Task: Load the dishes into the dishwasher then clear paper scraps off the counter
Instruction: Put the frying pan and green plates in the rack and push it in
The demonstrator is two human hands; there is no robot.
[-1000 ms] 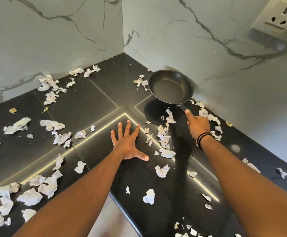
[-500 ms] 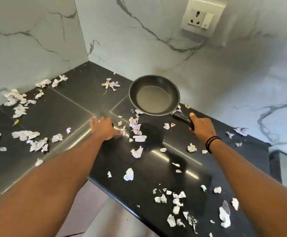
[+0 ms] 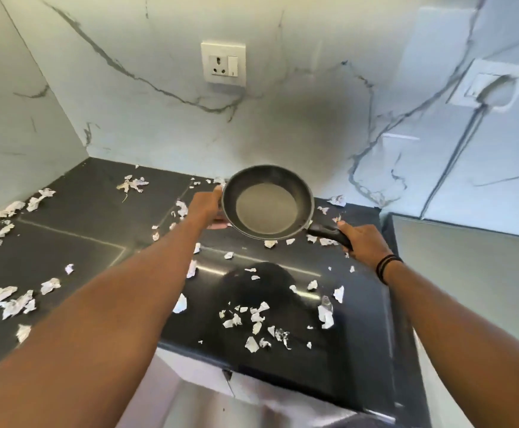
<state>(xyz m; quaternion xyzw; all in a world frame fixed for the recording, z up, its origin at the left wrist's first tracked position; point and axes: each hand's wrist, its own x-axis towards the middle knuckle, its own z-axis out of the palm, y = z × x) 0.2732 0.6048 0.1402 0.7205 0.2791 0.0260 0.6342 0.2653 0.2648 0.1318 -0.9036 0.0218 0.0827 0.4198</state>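
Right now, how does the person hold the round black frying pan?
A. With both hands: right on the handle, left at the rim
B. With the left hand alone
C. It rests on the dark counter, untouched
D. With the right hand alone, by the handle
A: the right hand grips the handle of the round black frying pan, and the left hand holds its opposite rim.

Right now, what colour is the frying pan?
The frying pan is black with a duller grey base inside, in the head view.

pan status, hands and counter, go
Right hand grips pan handle; left hand holds its rim. Pan lifted off counter. Paper scraps everywhere below.
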